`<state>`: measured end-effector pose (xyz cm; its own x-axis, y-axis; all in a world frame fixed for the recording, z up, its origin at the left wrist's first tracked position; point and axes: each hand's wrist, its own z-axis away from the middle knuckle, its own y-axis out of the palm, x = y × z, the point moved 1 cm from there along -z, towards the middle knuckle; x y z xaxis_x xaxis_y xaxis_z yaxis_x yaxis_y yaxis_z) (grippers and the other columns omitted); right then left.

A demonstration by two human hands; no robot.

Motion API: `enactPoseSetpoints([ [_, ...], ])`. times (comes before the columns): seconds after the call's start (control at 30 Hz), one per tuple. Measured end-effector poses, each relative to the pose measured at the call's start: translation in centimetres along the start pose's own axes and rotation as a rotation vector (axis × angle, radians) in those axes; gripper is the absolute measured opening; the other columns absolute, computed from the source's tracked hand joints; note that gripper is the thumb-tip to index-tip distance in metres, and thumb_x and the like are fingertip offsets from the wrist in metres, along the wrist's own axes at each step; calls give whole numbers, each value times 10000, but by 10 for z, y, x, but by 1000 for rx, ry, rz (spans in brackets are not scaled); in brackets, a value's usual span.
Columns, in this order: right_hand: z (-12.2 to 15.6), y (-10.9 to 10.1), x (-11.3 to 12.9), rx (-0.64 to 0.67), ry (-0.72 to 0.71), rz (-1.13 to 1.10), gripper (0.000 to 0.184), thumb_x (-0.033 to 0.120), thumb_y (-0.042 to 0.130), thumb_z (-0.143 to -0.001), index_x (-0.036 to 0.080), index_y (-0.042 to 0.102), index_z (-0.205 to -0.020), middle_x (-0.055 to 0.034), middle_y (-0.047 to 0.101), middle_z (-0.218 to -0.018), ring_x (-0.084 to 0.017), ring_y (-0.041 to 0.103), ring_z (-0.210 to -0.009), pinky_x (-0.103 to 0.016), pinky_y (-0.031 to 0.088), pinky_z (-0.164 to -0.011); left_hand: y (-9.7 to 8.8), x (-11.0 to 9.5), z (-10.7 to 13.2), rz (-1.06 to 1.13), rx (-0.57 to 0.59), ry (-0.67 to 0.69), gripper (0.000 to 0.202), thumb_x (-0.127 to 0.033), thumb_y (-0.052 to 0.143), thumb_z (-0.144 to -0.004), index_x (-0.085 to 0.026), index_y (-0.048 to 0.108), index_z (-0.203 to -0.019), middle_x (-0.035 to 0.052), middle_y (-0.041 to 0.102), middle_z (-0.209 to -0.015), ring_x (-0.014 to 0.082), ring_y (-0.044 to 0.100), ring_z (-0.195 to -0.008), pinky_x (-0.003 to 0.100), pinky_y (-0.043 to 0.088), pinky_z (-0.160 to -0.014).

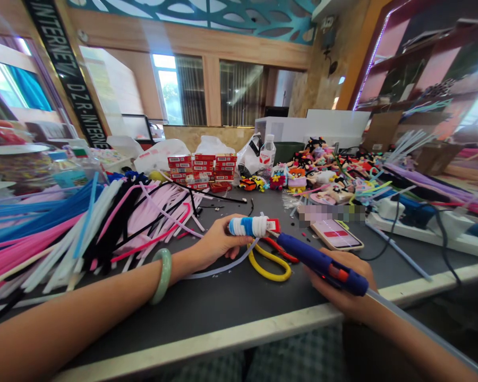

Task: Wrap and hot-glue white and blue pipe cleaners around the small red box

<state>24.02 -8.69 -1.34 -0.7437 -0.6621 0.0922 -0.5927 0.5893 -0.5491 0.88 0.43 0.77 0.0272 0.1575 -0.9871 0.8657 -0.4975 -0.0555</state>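
Note:
My left hand (212,245), with a green bangle at the wrist, grips a small red box wrapped in white and blue pipe cleaner (247,226). The box's red end with a barcode sticks out on the right. In my right hand (344,281) is a blue glue gun (322,261) with a red switch and a clear glue stick at its rear. Its nozzle is at the exposed red end of the box; whether it touches, I cannot tell. A pale lavender pipe cleaner (223,269) trails under my left hand. Scissors with yellow and red handles (271,277) lie below the box.
Bundles of coloured pipe cleaners (59,244) cover the left side. Stacked red boxes (202,168) stand at the back, with finished plush-like figures (297,179) to their right. A phone (336,234) and a white power strip (430,233) with cables lie on the right.

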Motion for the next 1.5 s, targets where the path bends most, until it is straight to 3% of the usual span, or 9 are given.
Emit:
enactPoseSetpoints([
  [0.3, -2, -1, 1, 5, -5, 23, 140, 218, 531, -791, 247, 493, -660, 44, 591, -512, -138, 589, -437, -229, 451, -445, -1, 2, -1, -8, 12, -18, 484, -275, 758, -619, -143, 541, -1030, -72, 559, -547, 35, 427, -318, 142, 298, -304],
  [0.87, 2, -1, -1, -20, -36, 69, 29, 214, 526, -791, 243, 523, -793, 35, 616, -552, -148, 610, -471, -240, 469, -476, -3, 3, -1, -59, 40, -47, 363, -281, 715, -676, -157, 518, -954, -103, 485, -415, 53, 419, -307, 132, 275, -295],
  [1.23, 2, -2, 0, -33, -55, 81, 45, 199, 526, -775, 243, 521, -784, 41, 616, -544, -148, 611, -462, -240, 471, -462, -1, 0, 1, -15, 41, -69, 421, -311, 743, -639, -156, 518, -959, -107, 499, -438, 48, 416, -290, 135, 264, -288],
  [1.5, 5, 1, -1, -33, -9, 57, 51, 208, 526, -768, 258, 531, -776, 28, 620, -566, -167, 614, -483, -268, 485, -486, -4, 4, -1, -36, 38, -107, 317, -326, 724, -672, -145, 524, -839, -85, 526, -455, 50, 427, -297, 143, 297, -282],
])
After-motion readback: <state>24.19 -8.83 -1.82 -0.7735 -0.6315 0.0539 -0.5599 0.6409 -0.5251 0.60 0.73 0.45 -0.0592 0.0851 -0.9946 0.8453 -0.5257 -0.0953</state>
